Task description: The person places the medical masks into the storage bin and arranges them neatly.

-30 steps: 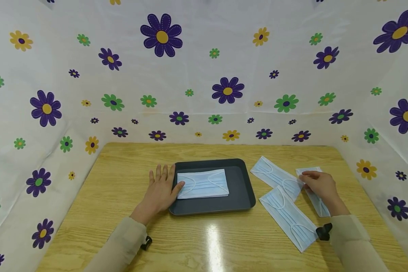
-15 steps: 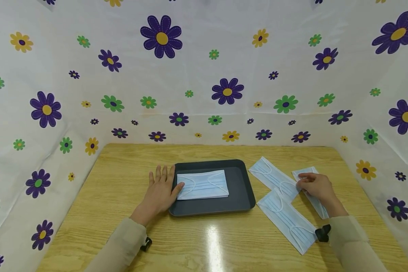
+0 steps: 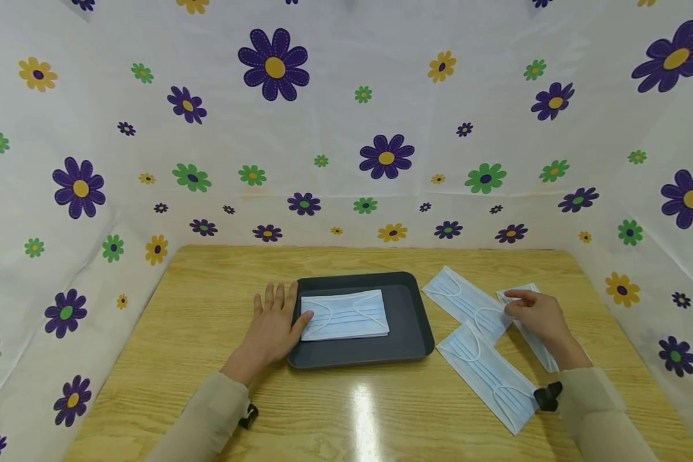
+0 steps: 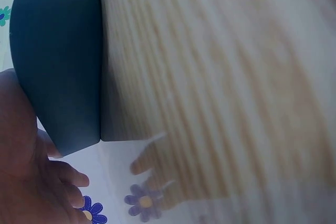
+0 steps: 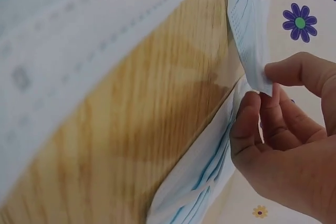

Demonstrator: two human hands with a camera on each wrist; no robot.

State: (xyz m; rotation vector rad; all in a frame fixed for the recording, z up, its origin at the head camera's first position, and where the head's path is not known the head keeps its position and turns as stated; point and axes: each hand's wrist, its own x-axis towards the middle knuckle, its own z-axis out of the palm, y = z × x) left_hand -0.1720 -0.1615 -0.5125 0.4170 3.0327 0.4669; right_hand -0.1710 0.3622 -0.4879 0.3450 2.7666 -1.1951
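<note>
My left hand [image 3: 268, 330] lies along the left side of the dark grey tray [image 3: 416, 321], fingers straight, thumb over the rim by the blue face mask [image 3: 346, 314] inside. That mask's lower edge looks layered; how many lie there I cannot tell. In the left wrist view the hand [image 4: 31, 166] is against the tray's outer wall [image 4: 63, 66]. My right hand [image 3: 539, 314] pinches the right corner of the back face mask [image 3: 462, 295] between thumb and fingers; the right wrist view shows this corner [image 5: 257, 77] lifted. Beneath the hand lies the rightmost face mask [image 3: 539, 343].
A third loose face mask [image 3: 491, 378] lies in front, its far end touching the back mask. The wooden table [image 3: 300, 410] is walled by a flowered cloth [image 3: 323, 115] at the back and both sides.
My right hand has shifted slightly left, and the back and rightmost masks have slid a little left too. The near mask has also moved slightly. My left hand and the tray stay put.
</note>
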